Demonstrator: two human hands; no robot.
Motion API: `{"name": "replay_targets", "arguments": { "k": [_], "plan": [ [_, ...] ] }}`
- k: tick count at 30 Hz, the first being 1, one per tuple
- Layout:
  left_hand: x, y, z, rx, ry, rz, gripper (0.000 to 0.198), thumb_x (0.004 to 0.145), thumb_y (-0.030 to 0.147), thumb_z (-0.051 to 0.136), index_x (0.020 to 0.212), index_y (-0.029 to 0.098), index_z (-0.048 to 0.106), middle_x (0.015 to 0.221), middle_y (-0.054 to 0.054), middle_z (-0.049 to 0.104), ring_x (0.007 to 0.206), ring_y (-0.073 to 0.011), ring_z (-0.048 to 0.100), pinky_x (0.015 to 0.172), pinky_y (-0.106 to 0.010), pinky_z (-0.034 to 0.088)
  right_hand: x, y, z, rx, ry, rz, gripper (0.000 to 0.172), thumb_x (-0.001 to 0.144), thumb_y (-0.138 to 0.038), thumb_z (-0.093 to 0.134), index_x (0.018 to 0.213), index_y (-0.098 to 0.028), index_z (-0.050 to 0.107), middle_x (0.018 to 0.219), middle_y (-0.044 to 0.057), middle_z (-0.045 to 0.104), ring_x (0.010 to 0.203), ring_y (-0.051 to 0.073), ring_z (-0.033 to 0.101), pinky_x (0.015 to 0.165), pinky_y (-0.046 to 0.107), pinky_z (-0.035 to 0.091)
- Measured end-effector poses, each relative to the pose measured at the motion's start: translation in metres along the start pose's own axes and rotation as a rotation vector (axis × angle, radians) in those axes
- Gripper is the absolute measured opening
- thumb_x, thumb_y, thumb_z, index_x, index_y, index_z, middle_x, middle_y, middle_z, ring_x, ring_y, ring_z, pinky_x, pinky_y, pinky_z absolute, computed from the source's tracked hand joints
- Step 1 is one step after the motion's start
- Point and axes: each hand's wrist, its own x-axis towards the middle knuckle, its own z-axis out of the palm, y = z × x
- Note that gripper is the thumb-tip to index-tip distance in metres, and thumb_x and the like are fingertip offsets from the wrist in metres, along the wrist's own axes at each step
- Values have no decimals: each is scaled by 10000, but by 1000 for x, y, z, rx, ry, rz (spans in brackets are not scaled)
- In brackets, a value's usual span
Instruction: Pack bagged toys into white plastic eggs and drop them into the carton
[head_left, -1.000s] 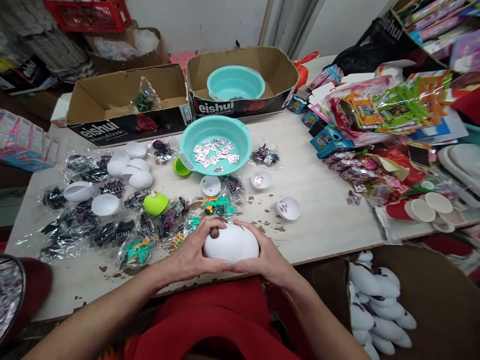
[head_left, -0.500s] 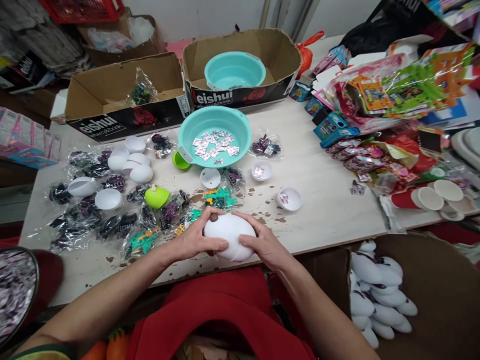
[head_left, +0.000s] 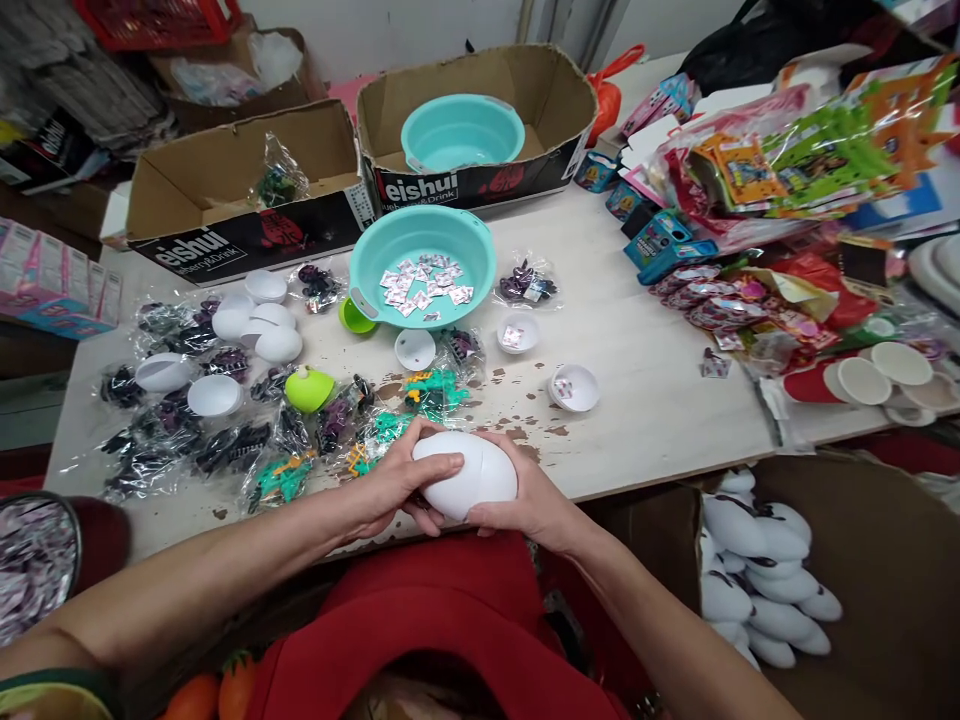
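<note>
A white plastic egg (head_left: 474, 474) lies sideways between my two hands, just above the table's front edge, a seam running round its middle. My left hand (head_left: 409, 475) wraps its left end, thumb across the top. Around the right end my right hand (head_left: 529, 492) is closed, thumb low on the near side. Beyond the egg are bagged teal and orange toys (head_left: 435, 393) and two white egg halves, one half (head_left: 517, 332) and another half (head_left: 574, 388), each with a small printed packet inside. A teal basin (head_left: 360, 262) behind them holds several such packets.
Bagged dark toys (head_left: 232, 445) and white shell pieces (head_left: 216, 396) crowd the table's left side. Two cardboard boxes stand at the back, the left box (head_left: 255, 240) beside the right box (head_left: 480, 185). Snack packs (head_left: 787, 170) pile up at right. Below, a carton holds several white eggs (head_left: 780, 580).
The egg has turned in my hands: the brown spot at its left end no longer shows. My left thumb has moved up across the top, and my right thumb has shifted lower.
</note>
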Motion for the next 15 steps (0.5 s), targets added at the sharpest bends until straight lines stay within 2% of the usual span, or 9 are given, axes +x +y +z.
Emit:
{"name": "replay_targets", "arguments": {
  "k": [3,8,11,15],
  "plan": [
    [6,2,6,25,-18,-12,554,748,491,686,1140,242,382,814,-15,599,460,-122,585,356,-210,485,-5,1,-4,-7,5,-13,872,608,-310,842,1328,-256,352,1150,76,576,921,239,622,614,292,566],
    [12,2,14,-5,-39,27,556,763,485,682,1160,245,374,825,-20,609,473,-116,592,372,-203,494,-12,1,-13,108,49,8,936,597,-332,842,1371,-293,319,1235,91,537,940,275,630,577,325,589],
    [15,3,12,-36,-69,9,530,787,487,652,1166,247,370,829,-27,614,491,-132,615,385,-211,506,-10,2,-16,166,72,15,873,608,-361,823,1343,-285,358,1191,82,553,895,257,641,553,305,590],
    [21,4,8,-26,-41,-10,513,795,481,645,1166,258,370,810,-22,613,477,-138,619,385,-213,508,-6,6,-18,202,111,-3,806,613,-379,806,1298,-270,397,1172,76,551,898,249,637,522,261,577]
  ]
}}
